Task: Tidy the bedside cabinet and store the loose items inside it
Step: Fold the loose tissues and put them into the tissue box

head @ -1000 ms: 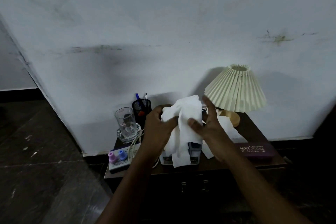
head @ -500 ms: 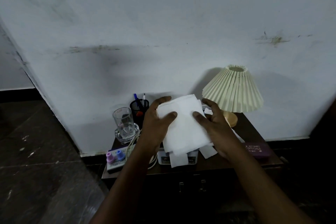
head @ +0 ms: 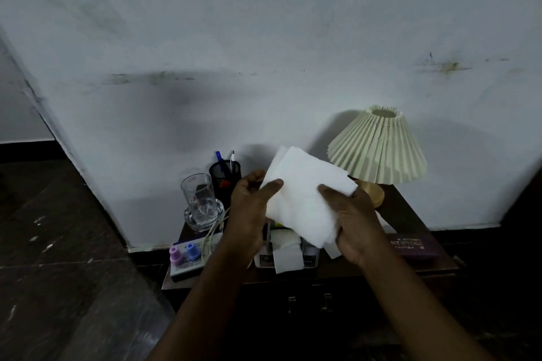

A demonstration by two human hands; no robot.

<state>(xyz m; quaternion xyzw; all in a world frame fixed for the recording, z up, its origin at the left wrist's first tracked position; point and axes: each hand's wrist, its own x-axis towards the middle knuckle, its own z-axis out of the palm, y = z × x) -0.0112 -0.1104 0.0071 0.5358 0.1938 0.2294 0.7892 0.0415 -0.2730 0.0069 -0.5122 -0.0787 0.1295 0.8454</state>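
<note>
We see the left hand (head: 249,215) and right hand (head: 353,223), each grip pinching the tissue (head: 305,196); it half-hides the box (head: 262,259); the cabinet (head: 308,293) front is too dark.

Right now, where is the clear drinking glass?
Head view: the clear drinking glass stands back left on the dark cabinet, beside the black mesh pen holder.

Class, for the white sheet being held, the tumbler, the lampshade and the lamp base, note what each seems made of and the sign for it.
White sheet: soft tissue paper or thin cloth, matt; it bends limply.
Tumbler: clear glass, glossy; see-through with bright glints.
Lampshade: pleated cream fabric or paper, matt.
Lamp base: probably pale wood, smooth, warm tan.
</note>
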